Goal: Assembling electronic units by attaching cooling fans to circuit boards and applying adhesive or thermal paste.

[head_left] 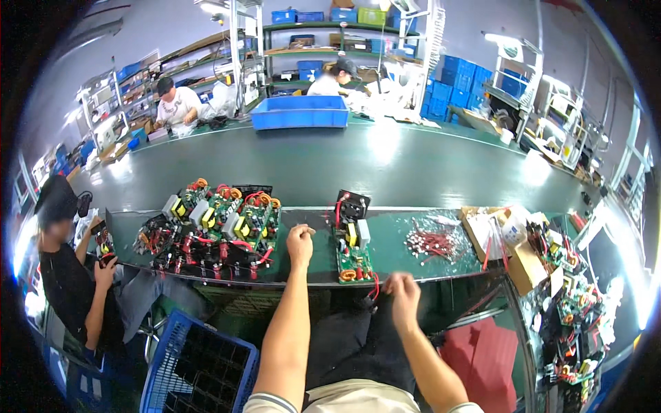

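One green circuit board [354,258] lies at the bench edge in front of me, with yellow and grey blocks, a copper coil and a black end piece [352,204]. From its near end, red wires [375,289] run down over the edge to a small black part [368,303]. My left hand [300,241] hovers left of this board, fingers curled together; whatever they may pinch is too small to make out. Close to the hanging wires, on their right, is my right hand [403,292]. Its fingers are bent and smeared by motion, so any grip is unclear.
Several similar boards [227,220] crowd the bench at left. Short red wires [434,242] lie on plastic at right, beside a cardboard box [527,268] and more boards [575,310]. A blue crate [251,358] stands low left. A co-worker [69,275] sits at left; others work beyond the bench.
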Motion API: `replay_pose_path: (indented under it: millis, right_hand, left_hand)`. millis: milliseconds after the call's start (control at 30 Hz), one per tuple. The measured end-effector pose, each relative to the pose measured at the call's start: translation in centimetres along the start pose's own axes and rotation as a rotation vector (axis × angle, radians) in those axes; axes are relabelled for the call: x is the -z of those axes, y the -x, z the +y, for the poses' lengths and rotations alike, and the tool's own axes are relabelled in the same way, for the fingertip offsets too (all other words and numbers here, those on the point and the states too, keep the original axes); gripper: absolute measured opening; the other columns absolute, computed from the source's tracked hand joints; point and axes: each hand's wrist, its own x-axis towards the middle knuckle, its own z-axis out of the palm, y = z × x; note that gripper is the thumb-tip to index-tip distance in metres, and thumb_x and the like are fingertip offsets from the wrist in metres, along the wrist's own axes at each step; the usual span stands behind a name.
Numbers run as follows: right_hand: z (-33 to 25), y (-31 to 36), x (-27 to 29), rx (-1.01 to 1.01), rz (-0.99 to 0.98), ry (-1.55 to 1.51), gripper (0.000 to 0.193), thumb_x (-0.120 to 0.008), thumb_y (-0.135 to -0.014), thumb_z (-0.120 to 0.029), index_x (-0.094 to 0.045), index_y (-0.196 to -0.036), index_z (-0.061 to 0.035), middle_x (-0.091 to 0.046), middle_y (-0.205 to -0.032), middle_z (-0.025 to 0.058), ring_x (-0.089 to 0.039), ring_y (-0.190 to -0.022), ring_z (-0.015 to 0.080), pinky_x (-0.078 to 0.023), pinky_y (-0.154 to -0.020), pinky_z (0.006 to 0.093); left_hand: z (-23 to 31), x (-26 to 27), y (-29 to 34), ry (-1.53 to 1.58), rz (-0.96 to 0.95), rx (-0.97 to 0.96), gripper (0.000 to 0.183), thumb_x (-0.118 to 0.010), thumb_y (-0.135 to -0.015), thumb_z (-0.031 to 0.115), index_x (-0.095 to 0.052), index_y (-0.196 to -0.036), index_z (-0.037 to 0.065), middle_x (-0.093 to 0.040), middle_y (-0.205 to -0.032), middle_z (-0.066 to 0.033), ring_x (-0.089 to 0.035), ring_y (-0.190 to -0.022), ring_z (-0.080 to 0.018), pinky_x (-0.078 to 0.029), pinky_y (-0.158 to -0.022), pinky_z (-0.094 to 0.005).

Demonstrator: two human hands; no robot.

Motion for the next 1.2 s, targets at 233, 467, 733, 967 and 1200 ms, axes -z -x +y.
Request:
replay_pose_path:
  millis: [233,467,733,967,1200]
  right_hand:
    - [-1.3,10.3,-11.5,-1.392,-0.650,-0.644,0.070,-0.040,-0.093,-0.065,-0.041,-0.139,-0.0127,-0.050,-0.139,0.0114,-0.050,-0.126,0.0292,-0.042,-0.103,0.0523]
    - [-6.7,-4.2,-6.6,-0.110,-0.997,0.529,0.038,-0.072,-0.087,-0.023,-0.063,-0.116,-0.0018,-0.069,-0.106,0.0118,-0.066,-0.097,0.0157,-0.053,-0.084,0.0321]
    - [0.8,-24.8,-5.0,-0.066,-0.321,0.711,0.048,-0.066,-0.090,-0.011,-0.050,-0.135,-0.0056,-0.063,-0.118,0.0115,-0.061,-0.099,0.0167,-0.051,-0.078,0.0296]
    - [2.4,-26.1,-5.5,-0.398,-0.536,0.549,0.045,-0.062,-0.092,-0.006,-0.048,-0.135,-0.0025,-0.064,-0.106,0.0100,-0.062,-0.087,0.0113,-0.051,-0.076,0.0263]
    - [0.9,-26.9,-6.5,-0.402,-0.513,0.466,0.035,-0.067,-0.090,-0.006,-0.055,-0.122,0.0001,-0.065,-0.103,0.0094,-0.063,-0.086,0.0113,-0.052,-0.075,0.0267]
  left_hand:
    - [-1.5,-1.0,-6.2,0.567,-0.130,0.594,0.024,-0.061,-0.082,-0.001,-0.064,-0.105,0.002,-0.066,-0.088,-0.0041,-0.060,-0.069,-0.0103,-0.047,-0.061,-0.0221]
    - [4.9,-2.6,-8.2,-0.001,-0.619,0.293,0.039,-0.070,-0.084,0.006,-0.061,-0.121,0.000,-0.069,-0.105,-0.0098,-0.066,-0.086,-0.0147,-0.052,-0.079,-0.0298]
    - [3.3,-2.6,-8.7,-0.057,-0.671,0.240,0.016,-0.064,-0.089,0.004,-0.069,-0.102,-0.003,-0.069,-0.092,-0.0052,-0.063,-0.081,-0.0116,-0.049,-0.075,-0.0248]
    - [3.9,-2.6,-7.3,0.156,-0.691,0.356,0.013,-0.061,-0.087,-0.007,-0.067,-0.098,-0.004,-0.064,-0.095,-0.0063,-0.062,-0.079,-0.0111,-0.049,-0.072,-0.0227]
    - [4.5,-1.7,-6.7,0.355,-0.617,0.524,0.014,-0.066,-0.086,-0.005,-0.064,-0.100,-0.003,-0.066,-0.098,-0.0058,-0.063,-0.085,-0.0116,-0.051,-0.081,-0.0253]
